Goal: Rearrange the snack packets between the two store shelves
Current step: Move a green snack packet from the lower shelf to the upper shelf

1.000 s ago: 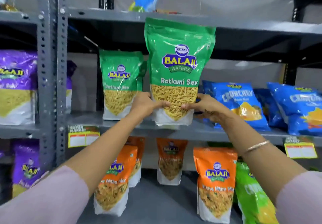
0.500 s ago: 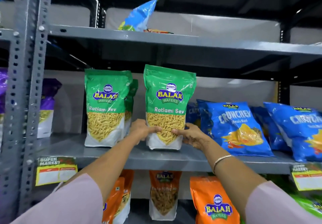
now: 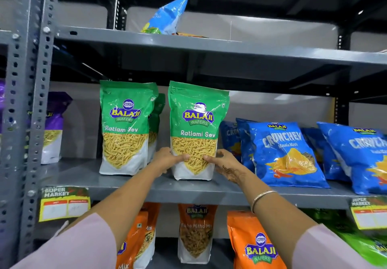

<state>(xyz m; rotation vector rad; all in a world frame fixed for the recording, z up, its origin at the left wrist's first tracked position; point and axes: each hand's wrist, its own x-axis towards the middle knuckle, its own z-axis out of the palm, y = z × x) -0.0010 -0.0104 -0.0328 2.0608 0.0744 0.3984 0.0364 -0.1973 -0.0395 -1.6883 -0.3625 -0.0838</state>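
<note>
A green Ratlami Sev packet (image 3: 198,122) stands upright on the grey middle shelf (image 3: 188,191). My left hand (image 3: 167,160) grips its lower left side and my right hand (image 3: 225,163) its lower right side. A second green Ratlami Sev packet (image 3: 125,126) stands just to its left, with another partly hidden behind it. Blue Crunchex packets (image 3: 284,153) lean on the same shelf to the right.
Orange Tikha Mitha Mix packets (image 3: 195,233) fill the shelf below, with a green packet (image 3: 364,245) at lower right. Purple packets (image 3: 53,126) sit past the grey upright post (image 3: 31,101). A blue packet (image 3: 167,16) lies on the top shelf. Price tags (image 3: 63,202) hang from the shelf edge.
Both hands carried the green packet from in front of the upper shelf edge down onto the middle shelf, where its base now rests upright. The camera has tilted up and closer.
</note>
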